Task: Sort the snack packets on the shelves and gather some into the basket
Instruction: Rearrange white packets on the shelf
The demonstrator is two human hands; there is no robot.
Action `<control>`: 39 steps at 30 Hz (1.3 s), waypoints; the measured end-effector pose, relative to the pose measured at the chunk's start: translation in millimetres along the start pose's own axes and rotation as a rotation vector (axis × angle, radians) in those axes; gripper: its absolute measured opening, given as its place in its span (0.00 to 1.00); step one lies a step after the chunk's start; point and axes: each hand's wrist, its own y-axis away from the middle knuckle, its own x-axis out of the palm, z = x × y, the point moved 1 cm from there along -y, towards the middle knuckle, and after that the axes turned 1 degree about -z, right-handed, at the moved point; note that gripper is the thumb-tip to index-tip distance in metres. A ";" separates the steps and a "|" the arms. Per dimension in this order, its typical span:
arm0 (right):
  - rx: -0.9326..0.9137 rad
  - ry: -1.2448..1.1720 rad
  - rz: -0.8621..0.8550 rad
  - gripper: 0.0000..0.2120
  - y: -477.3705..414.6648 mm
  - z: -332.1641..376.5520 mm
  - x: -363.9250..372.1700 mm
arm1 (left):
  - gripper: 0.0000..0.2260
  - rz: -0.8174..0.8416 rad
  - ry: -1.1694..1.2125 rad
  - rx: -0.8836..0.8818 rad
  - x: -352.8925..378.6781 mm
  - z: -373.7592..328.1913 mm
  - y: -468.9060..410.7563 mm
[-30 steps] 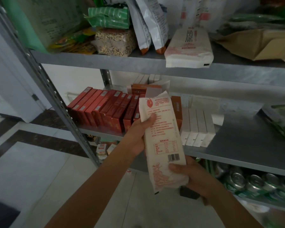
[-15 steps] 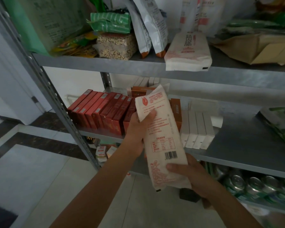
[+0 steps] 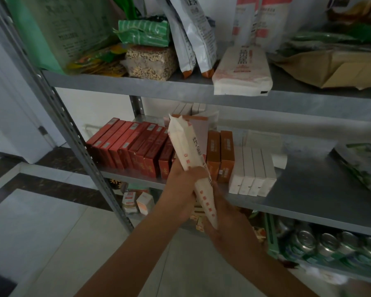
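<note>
You're mid-sort: left grip (image 3: 180, 189) and right grip (image 3: 225, 213) both curl round the white packet (image 3: 189, 153), held edge-on just in front of the red boxes (image 3: 133, 146). Next, choose shelf (image 3: 304, 185) or basket (none in view).

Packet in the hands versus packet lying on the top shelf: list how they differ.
The held packet is gripped in the air by the left hand and right hand; the shelf packet lies untouched on the top shelf. The held packet stands tilted, narrow side to the camera; the shelf packet lies flat, face up. Both are long and white with red print.
</note>
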 end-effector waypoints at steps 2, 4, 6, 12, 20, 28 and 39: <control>-0.045 -0.249 0.137 0.47 -5.5 -1.2 -6.7 | 0.21 0.069 -0.017 0.010 -8.7 -7.4 1.0; -0.039 -0.592 0.186 0.43 -13.5 -7.9 -17.3 | 0.21 0.168 -0.019 0.034 -17.4 -17.2 1.2; 0.008 -0.807 0.200 0.39 -23.0 -17.4 -27.9 | 0.22 0.292 0.041 0.043 -22.9 -24.3 0.6; 0.099 -0.995 0.251 0.27 -27.6 -20.5 -31.8 | 0.20 0.350 0.065 0.064 -14.6 -37.5 -0.7; 0.015 -0.900 -0.188 0.16 -36.5 8.5 -43.0 | 0.20 0.111 -0.380 0.282 -6.4 -33.7 10.0; -0.296 -0.465 -0.239 0.12 -47.5 30.3 -89.3 | 0.13 -0.030 -0.309 0.441 -4.6 -54.5 15.7; -0.246 0.638 -0.496 0.40 -113.1 59.9 -182.2 | 0.10 -0.039 -0.372 0.475 -3.2 -97.1 15.8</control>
